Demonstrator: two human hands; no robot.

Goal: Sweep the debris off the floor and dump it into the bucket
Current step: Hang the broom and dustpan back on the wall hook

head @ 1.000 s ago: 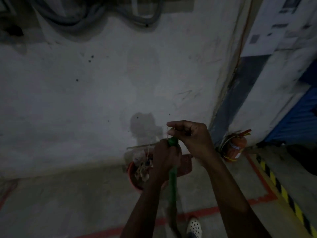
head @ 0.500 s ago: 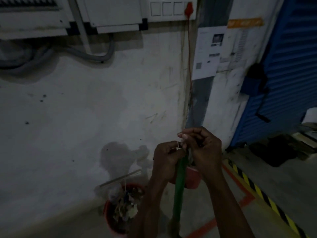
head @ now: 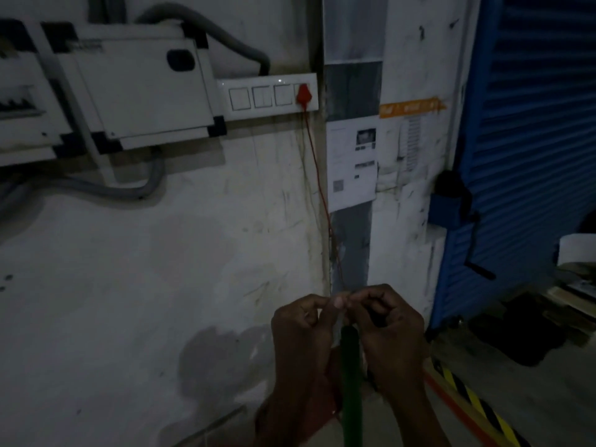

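A green broom handle point(head: 351, 375) stands upright between my forearms, and its lower part runs out of the bottom of the view. My left hand point(head: 301, 324) and my right hand point(head: 388, 333) meet just above its top end. The fingertips of both hands pinch something thin and pale there, too small and dark to make out. A dim red shape point(head: 326, 379) shows between my left forearm and the handle; I cannot tell what it is. No bucket, broom head or debris is in view.
The stained white wall point(head: 161, 269) is close ahead, with electrical boxes point(head: 135, 91) and a switch panel point(head: 267, 96). A red plug point(head: 303, 95) drops a red cord beside the pillar. At right are a blue shutter point(head: 532, 156), a yellow-black floor stripe point(head: 477, 408) and stacked items point(head: 574, 285).
The view has risen up the wall, so the red bucket with debris has dropped out of sight. My left hand went from gripping the handle to pinching at its top with the right hand.
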